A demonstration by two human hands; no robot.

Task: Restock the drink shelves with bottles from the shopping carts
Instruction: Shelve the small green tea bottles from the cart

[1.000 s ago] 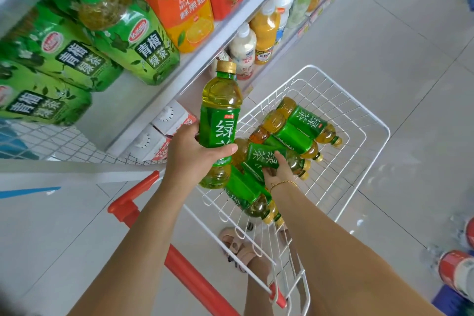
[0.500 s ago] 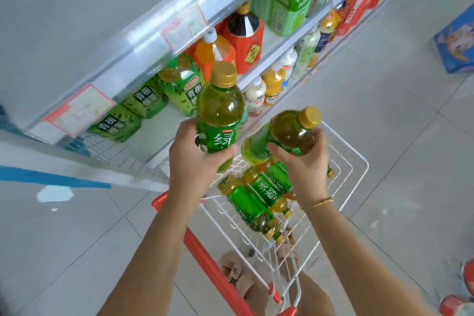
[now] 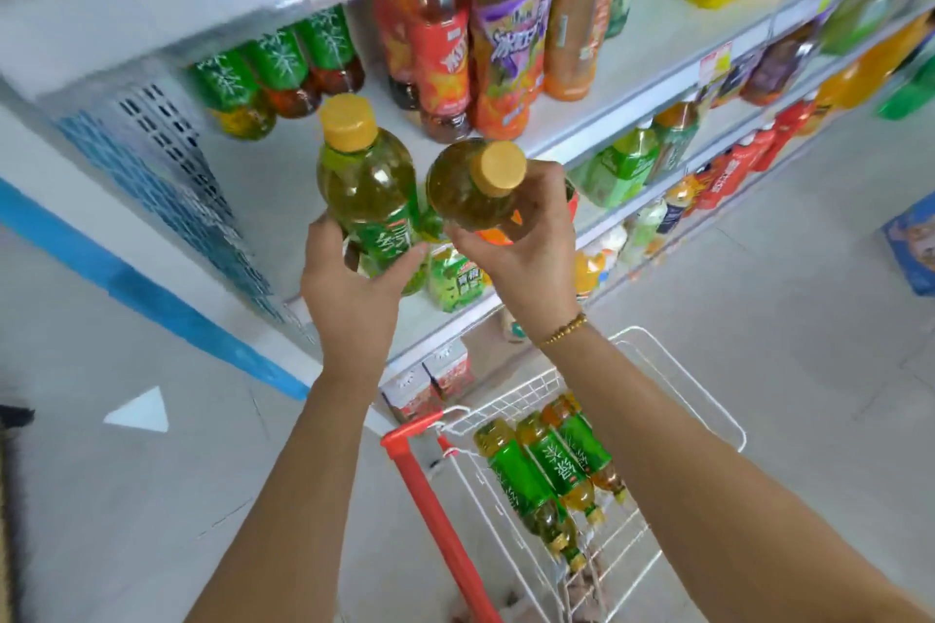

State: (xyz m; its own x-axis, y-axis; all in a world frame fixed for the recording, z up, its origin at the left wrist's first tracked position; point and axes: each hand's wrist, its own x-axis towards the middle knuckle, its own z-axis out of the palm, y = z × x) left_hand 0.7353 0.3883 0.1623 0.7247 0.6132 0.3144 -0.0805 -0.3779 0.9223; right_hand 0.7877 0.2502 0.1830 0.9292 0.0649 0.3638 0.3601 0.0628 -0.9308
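My left hand [image 3: 349, 283] grips an upright green tea bottle [image 3: 364, 182] with a yellow cap by its lower body. My right hand [image 3: 526, 248] holds a second green tea bottle [image 3: 470, 187], tilted with its cap pointing toward me. Both bottles are raised in front of a white shelf [image 3: 283, 197] where three matching green tea bottles [image 3: 275, 71] stand at the back left. Below, a white wire cart [image 3: 708, 400] with a red handle [image 3: 430, 491] holds three more green tea bottles [image 3: 546, 465] lying on their sides.
Red, purple and orange drink bottles [image 3: 485, 41] fill the same shelf to the right. Lower shelves [image 3: 673, 167] carry green, orange and red bottles. Small cartons [image 3: 430, 379] sit at floor level beside the cart. A blue box [image 3: 910, 238] stands on the tiled floor at right.
Both hands rose from cart level to the upper shelf, each with a bottle. My right hand took its bottle out of the cart. The view tilted up toward the shelf.
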